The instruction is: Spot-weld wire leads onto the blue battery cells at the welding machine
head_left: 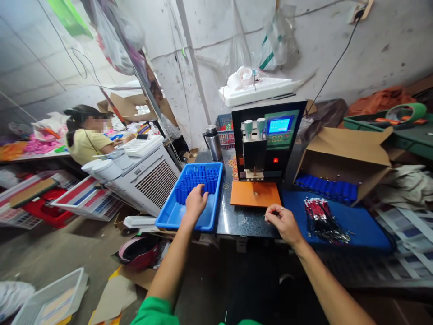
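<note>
My left hand reaches over the blue tray, at the near edge of a batch of upright blue cylinders that look like battery cells. Its thumb and forefinger are apart, and I see no cell between them; the other fingers are partly hidden. My right hand is just in front of the orange plate of a black machine. The fingers there are curled in, thumb against forefinger; what they hold, if anything, is too small to make out. The machine has a lit blue screen and two metal tips above the plate.
Red and black wire leads lie on a blue cloth at right. Behind them, a cardboard box holds blue cells. A steel flask stands behind the tray. Further left are an air cooler and a seated person.
</note>
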`<state>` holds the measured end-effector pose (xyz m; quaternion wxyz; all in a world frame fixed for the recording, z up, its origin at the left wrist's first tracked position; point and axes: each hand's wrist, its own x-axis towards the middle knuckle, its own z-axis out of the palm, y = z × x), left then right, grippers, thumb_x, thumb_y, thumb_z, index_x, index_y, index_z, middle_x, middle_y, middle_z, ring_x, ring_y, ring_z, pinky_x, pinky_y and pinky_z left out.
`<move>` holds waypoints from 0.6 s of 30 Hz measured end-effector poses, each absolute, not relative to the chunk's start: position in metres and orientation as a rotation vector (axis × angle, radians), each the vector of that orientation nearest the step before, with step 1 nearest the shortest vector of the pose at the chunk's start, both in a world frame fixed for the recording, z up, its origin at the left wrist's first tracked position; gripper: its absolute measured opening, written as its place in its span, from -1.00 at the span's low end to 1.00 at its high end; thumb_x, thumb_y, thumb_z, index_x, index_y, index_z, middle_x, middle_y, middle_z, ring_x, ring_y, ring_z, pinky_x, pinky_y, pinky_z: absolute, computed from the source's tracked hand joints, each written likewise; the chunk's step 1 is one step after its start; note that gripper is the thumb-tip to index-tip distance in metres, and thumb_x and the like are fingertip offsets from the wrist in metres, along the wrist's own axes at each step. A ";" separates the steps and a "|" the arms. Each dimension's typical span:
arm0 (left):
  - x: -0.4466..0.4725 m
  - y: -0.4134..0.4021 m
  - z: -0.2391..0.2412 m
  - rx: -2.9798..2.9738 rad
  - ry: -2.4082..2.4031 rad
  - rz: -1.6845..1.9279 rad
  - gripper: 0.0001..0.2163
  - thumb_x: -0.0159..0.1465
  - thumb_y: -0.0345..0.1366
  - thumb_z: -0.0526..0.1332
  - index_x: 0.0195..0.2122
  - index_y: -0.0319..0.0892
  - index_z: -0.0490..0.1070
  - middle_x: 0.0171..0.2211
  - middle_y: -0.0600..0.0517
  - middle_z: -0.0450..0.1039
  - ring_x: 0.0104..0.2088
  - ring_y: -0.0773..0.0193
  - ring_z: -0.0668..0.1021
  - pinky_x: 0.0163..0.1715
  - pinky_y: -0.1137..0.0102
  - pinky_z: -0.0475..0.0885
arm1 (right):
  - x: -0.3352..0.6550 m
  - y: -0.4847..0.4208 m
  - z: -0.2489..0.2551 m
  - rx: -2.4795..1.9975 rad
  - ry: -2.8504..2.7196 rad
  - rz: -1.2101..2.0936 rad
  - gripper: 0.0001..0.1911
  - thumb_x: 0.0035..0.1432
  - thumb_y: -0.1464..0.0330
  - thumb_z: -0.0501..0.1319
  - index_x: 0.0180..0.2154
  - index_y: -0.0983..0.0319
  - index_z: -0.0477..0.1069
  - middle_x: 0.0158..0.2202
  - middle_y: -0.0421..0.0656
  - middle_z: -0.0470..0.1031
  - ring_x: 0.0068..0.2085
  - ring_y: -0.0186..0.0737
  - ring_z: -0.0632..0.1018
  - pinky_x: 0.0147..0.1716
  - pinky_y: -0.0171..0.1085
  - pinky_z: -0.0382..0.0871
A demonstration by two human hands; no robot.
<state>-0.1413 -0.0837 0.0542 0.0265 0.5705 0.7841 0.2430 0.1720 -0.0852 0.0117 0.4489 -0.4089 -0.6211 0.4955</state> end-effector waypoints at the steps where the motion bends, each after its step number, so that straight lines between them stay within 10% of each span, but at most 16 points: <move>1: -0.153 -0.078 0.052 1.758 2.544 0.576 -0.63 0.28 -0.29 0.18 0.12 -0.17 0.34 -0.08 -0.18 0.46 -0.12 0.04 0.57 -0.14 0.24 0.44 | 0.173 -0.085 0.010 -1.011 -1.525 1.241 -0.77 0.07 0.19 0.21 -0.49 0.21 0.36 -0.54 -0.18 0.41 -0.48 -0.24 0.42 -0.46 -0.28 0.27; 8: -0.169 -0.067 0.035 1.762 2.634 0.133 -0.63 0.25 -0.32 0.20 0.09 -0.16 0.31 0.05 -0.23 0.34 -0.15 0.04 0.59 -0.17 0.27 0.44 | 0.172 -0.090 0.003 -1.016 -1.516 1.262 -0.80 0.03 0.22 0.22 -0.50 0.21 0.37 -0.54 -0.19 0.42 -0.48 -0.24 0.42 -0.45 -0.28 0.29; 18: -0.153 -0.060 0.042 1.441 1.809 1.407 -0.56 -0.05 -0.17 0.43 -0.15 -0.24 0.50 -0.29 -0.11 0.59 -0.25 0.08 0.61 -0.17 0.18 0.52 | 0.175 -0.078 0.005 -0.992 -1.264 1.288 -0.74 0.02 0.15 0.25 -0.47 0.20 0.35 -0.55 -0.21 0.41 -0.53 -0.28 0.43 -0.49 -0.28 0.37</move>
